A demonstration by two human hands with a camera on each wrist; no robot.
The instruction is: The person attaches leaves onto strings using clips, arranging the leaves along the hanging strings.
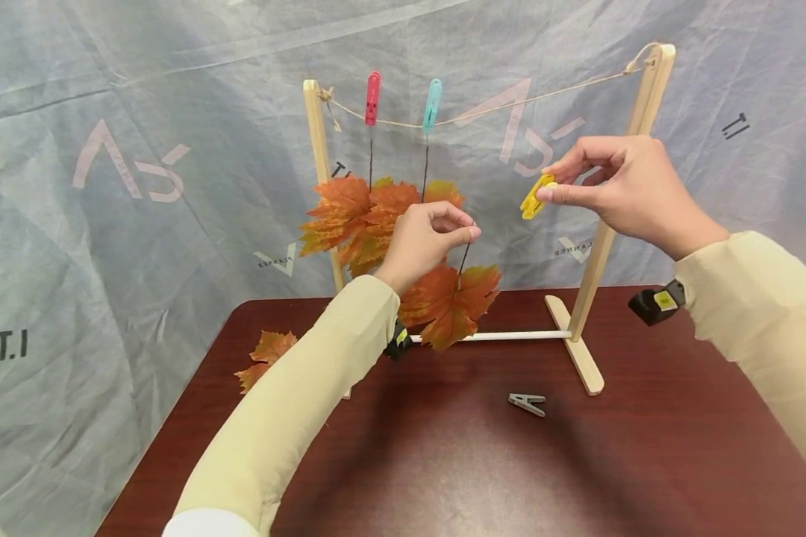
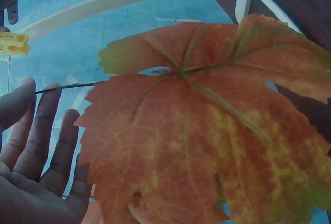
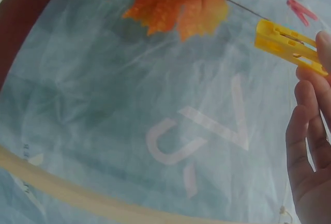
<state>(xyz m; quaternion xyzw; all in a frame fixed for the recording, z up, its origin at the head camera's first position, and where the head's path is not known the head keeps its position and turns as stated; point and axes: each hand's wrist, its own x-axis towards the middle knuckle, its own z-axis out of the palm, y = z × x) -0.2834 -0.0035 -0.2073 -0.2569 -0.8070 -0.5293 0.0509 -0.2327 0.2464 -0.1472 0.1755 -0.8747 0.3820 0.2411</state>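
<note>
My left hand (image 1: 433,237) pinches the dark stem of an orange artificial maple leaf (image 1: 451,302), which hangs below the fingers; in the left wrist view this leaf (image 2: 207,115) fills much of the picture. To the right and slightly higher, my right hand (image 1: 634,186) holds a yellow clothespin (image 1: 536,198) between thumb and fingers, below the string (image 1: 544,95). The right wrist view shows the same yellow clothespin (image 3: 287,45) in the fingertips. On the string, a red clothespin (image 1: 372,98) and a light blue clothespin (image 1: 433,104) hold stems with orange leaves (image 1: 339,212) hanging beneath.
The string runs between two wooden posts (image 1: 594,276), with a white rod (image 1: 520,336) low between them. A grey clothespin (image 1: 527,403) lies on the dark red table (image 1: 457,462). Another leaf (image 1: 269,350) lies at the left, partly behind the left sleeve. Printed grey cloth hangs behind.
</note>
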